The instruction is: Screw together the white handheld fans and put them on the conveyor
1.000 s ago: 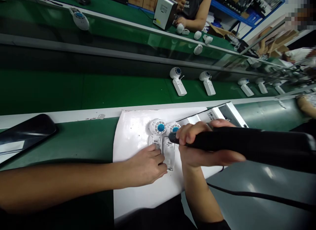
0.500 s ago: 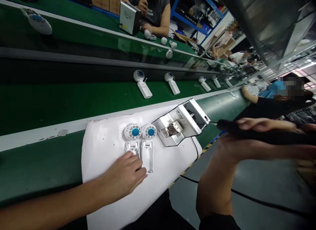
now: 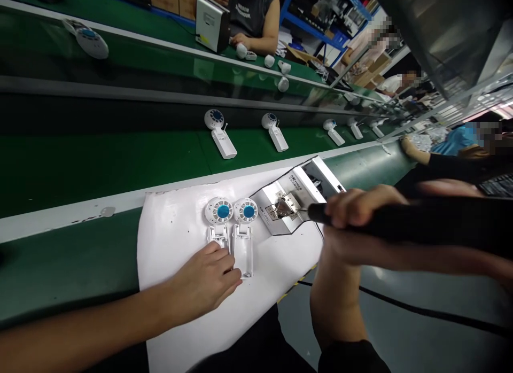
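Two white handheld fans with round heads and blue centres lie side by side on a white sheet (image 3: 172,287). My left hand (image 3: 208,279) is closed over the handle of the left fan (image 3: 218,211), covering much of it. The right fan (image 3: 245,211) lies right against it, its handle an open shell. In my right hand (image 3: 360,223) is a black electric screwdriver (image 3: 433,223), gripped around its body. Its tip points left, at the metal pick-up part of a silver screw feeder (image 3: 294,188); whether they touch I cannot tell.
Behind the sheet runs a green conveyor belt (image 3: 160,159) carrying several white fans (image 3: 222,138). Across it a person (image 3: 256,20) sits beside a silver box (image 3: 211,24). Another person's arm (image 3: 417,151) rests at far right. A black cable (image 3: 401,303) hangs lower right.
My right hand has brought the screwdriver left, from the feeder's right edge to its pick-up part. My left hand stays on the left fan. The nearer fans on the belt have shifted left.
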Available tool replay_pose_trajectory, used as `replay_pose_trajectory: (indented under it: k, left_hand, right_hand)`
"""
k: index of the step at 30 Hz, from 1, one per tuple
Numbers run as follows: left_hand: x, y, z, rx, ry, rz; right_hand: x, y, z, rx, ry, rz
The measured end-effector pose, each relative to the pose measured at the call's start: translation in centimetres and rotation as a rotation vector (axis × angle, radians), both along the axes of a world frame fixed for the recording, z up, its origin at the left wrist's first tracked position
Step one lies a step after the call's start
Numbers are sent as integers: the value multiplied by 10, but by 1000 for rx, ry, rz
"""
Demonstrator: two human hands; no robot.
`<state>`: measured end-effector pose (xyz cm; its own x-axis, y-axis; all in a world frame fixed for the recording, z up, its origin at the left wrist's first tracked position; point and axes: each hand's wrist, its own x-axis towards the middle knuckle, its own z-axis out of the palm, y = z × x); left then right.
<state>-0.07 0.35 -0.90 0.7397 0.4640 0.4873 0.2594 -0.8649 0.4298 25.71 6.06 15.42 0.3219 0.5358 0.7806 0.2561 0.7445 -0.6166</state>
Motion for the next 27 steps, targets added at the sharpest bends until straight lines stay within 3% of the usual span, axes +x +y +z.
replay_pose_trajectory:
  k: [2, 5, 9, 13, 17, 27]
  left_hand:
    - [0, 0, -1, 2, -5, 6]
    - [2, 1, -2, 21, -12, 11]
    - [3, 2, 0, 41, -7, 15]
    - [4, 4, 3, 46, -5, 15]
    - [5, 5, 4, 55, 18, 21]
    - [6, 4, 4, 39, 36, 20]
  right_hand:
    - [-20, 18, -20, 103, -48, 67]
    - [-35, 30, -39, 17, -29, 72]
    - [-50, 17, -36, -102, 63, 108]
    - [-84, 3, -29, -198, 135, 275]
    - [-111, 9, -41, -278, 193, 438]
    - [-120, 15, -72, -337, 243, 455]
